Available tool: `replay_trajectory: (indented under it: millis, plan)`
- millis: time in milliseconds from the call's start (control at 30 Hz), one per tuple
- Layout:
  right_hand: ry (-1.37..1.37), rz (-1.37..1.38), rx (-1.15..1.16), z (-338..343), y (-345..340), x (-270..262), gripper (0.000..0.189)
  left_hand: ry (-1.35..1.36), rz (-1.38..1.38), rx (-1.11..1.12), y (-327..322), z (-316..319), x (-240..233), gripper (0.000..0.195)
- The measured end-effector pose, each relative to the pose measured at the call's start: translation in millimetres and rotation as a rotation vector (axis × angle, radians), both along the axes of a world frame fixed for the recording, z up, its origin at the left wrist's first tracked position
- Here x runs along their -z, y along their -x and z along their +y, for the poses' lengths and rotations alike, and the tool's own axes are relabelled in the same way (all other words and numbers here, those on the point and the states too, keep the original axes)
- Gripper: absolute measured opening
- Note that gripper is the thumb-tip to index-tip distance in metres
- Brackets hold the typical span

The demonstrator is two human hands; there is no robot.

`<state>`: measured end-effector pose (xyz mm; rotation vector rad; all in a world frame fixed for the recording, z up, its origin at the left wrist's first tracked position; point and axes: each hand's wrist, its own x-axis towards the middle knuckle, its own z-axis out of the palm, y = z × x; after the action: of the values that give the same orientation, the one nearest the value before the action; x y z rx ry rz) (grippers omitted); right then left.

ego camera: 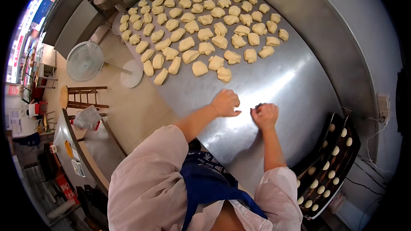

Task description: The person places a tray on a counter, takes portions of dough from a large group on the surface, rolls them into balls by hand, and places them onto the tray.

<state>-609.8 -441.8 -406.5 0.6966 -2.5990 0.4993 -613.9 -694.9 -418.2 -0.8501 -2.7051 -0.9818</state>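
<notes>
My left hand (pixel 226 103) hovers over the bare front part of a stainless steel table (pixel 289 102), fingers curled and a gap between thumb and fingers, nothing visible in it. Close by on its right is my right hand (pixel 266 116), its fingers bent inward; something dark shows at its fingertips, too blurred to name. Many pieces of pale dough (pixel 199 68) lie in loose rows across the far half of the tabletop. Nearest to my hands is one lumpy dough piece (pixel 224 75), just beyond my left hand and apart from it.
Dark baking trays (pixel 348 158) holding round dough balls (pixel 331 174) stand at the right. A steel wall panel (pixel 321 32) borders the table's right side. Leftward are a pedestal fan (pixel 85 61), a wooden stool (pixel 64 97) and another table (pixel 64 134). A person (pixel 33 109) is far left.
</notes>
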Motion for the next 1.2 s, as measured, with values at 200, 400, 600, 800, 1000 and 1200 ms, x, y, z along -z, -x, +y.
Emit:
replay_trajectory:
  millis: [200, 400, 600, 800, 1000, 1200]
  plan:
    - [0.185, -0.065, 0.108, 39, -35, 7, 0.031, -0.090, 0.002, 0.001, -35, -58, 21, 0.024]
    - [0.040, -0.073, -0.186, -13, -5, 8, 0.028, 0.112, 0.058, 0.105, -29, 19, 2, 0.028]
    - [0.072, -0.093, -0.062, 40, 24, -2, 0.032, -0.124, 0.029, -0.004, 3, -25, 8, 0.024]
    - [0.213, -0.102, -0.242, -21, -20, -3, 0.029, -0.023, -0.010, 0.097, -49, 0, 7, 0.023]
    - [-0.005, -0.002, -0.100, 29, 50, -1, 0.038, -0.014, 0.098, 0.018, 26, -15, 15, 0.029]
    - [0.276, -0.156, 0.356, 12, -18, 30, 0.067, -0.167, -0.046, -0.154, -38, -28, 3, 0.040]
